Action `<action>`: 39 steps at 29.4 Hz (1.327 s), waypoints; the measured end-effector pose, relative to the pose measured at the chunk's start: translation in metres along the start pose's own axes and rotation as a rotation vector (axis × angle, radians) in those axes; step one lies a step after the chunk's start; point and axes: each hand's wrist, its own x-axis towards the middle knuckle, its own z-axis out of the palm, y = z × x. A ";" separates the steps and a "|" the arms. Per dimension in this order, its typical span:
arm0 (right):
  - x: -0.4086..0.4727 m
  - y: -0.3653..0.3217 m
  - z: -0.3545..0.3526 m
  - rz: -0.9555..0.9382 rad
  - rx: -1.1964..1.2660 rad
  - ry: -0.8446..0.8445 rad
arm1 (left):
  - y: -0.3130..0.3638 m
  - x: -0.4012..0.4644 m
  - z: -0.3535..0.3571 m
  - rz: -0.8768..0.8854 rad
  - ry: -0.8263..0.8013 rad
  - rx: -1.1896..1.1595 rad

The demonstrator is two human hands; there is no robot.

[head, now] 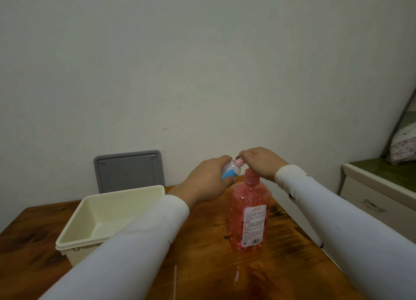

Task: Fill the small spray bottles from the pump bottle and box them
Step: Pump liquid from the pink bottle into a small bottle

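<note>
A tall pink pump bottle [247,218] with a white label stands upright on the wooden table [202,266]. My right hand [261,162] rests on top of its pump head, palm down, covering most of the head. My left hand [209,180] grips a small clear spray bottle [230,170] with a blue label, tilted with its mouth at the pink spout. The cream box [108,214] stands open at the left of the table, and its visible part holds nothing. My left forearm hides part of the box.
A grey lid [129,171] leans upright against the wall behind the box. A thin clear tube [175,279] and a small clear piece [236,277] lie near the table's front. A cabinet [378,196] with bedding on it stands at the right.
</note>
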 end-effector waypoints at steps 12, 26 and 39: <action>-0.001 -0.002 -0.001 -0.002 0.047 0.006 | -0.001 0.001 0.001 -0.003 -0.010 -0.002; -0.002 0.002 0.007 0.057 0.182 0.013 | -0.002 -0.002 0.005 -0.018 -0.020 -0.015; -0.004 0.003 0.014 0.033 0.066 -0.004 | -0.005 -0.003 0.008 -0.016 -0.040 -0.013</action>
